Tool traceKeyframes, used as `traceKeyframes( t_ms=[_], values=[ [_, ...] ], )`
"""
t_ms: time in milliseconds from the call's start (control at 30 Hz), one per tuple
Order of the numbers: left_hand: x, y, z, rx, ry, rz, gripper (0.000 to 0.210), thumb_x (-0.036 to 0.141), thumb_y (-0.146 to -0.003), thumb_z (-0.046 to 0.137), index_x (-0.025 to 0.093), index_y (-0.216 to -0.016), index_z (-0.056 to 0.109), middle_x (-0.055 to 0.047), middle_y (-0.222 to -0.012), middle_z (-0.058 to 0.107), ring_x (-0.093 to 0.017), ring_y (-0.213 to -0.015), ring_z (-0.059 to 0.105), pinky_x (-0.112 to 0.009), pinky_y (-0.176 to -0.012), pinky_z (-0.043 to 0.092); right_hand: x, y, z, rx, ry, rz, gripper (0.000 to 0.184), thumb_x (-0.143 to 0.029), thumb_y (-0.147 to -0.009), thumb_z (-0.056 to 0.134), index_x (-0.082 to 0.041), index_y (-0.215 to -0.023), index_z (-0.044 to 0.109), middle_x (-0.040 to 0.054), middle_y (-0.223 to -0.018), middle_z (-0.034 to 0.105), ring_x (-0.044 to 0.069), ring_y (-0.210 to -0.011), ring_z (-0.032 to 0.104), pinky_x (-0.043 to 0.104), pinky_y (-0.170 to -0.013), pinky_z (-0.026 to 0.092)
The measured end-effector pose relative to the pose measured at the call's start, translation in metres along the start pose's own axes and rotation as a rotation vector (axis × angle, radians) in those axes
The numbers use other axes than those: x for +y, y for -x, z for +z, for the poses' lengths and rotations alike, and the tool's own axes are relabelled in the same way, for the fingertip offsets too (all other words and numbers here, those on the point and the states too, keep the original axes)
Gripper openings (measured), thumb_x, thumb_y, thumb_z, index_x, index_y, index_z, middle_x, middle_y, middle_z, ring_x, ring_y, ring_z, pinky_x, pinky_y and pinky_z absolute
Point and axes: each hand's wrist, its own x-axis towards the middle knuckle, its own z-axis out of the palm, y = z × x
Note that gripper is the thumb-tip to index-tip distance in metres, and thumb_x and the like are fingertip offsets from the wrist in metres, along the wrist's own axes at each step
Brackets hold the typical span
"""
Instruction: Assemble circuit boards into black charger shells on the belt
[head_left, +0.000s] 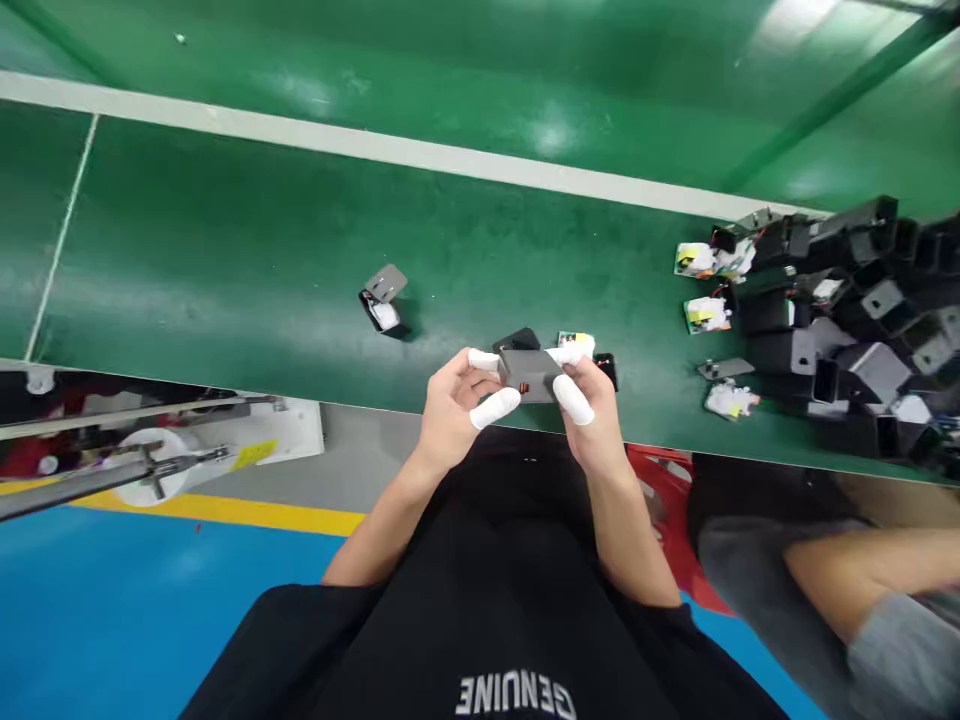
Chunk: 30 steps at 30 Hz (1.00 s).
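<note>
A small grey metal box (531,376) with an orange mark on its near face sits level between the left hand (457,402) and right hand (589,408), pinched by white-capped fingertips (496,407) just above the near edge of the green belt, centre frame.

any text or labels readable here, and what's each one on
"GENUINE" – white letters on the person's black shirt, seen upside down from the head camera.
Yellow-and-white labels on the small parts beside the pile of black housings: too small and blurred to read.
The grey part held between left hand and right hand: no readable text.
</note>
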Motion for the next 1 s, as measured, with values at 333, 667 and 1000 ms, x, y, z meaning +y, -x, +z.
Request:
traceKeyframes(
  t_ms=[333,667,1000],
  values=[
    [0.010,0.004,0.000,-0.046,-0.043,-0.112,0.053,0.048,-0.088,0.095,0.026,-0.132,0.074,-0.008,-0.127,0.078,-0.022,-0.106,0.079,-0.032,-0.089,0.070,0.008,0.011,0.001,0.042,0.291,-0.272,0.062,-0.045,-0.083,0.100,-0.033,-0.135,0.068,0.0087,-0.129,0.072,0.029,-0.116,0.074,0.047,-0.102,0.068],
    [0.035,0.010,-0.037,-0.277,-0.623,0.120,0.058,0.030,-0.095,0.089,0.032,-0.150,0.072,-0.005,-0.113,0.068,-0.019,-0.097,0.070,-0.032,-0.087,0.061,0.019,0.017,0.003,-0.063,-0.012,-0.089,0.012,-0.037,-0.103,0.082,-0.026,-0.098,0.080,0.0054,-0.108,0.075,0.021,-0.104,0.077,0.038,-0.097,0.068],
    [0.052,0.000,-0.038,-0.334,-0.800,0.182,0.043,0.028,-0.102,0.080,0.027,-0.144,0.073,-0.006,-0.113,0.070,-0.020,-0.098,0.068,-0.035,-0.087,0.059,-0.003,0.015,-0.002,-0.327,0.263,-0.040,0.007,-0.020,-0.107,0.069,-0.025,-0.102,0.068,0.0025,-0.102,0.057,0.017,-0.090,0.061,0.033,-0.086,0.064]
  ],
)
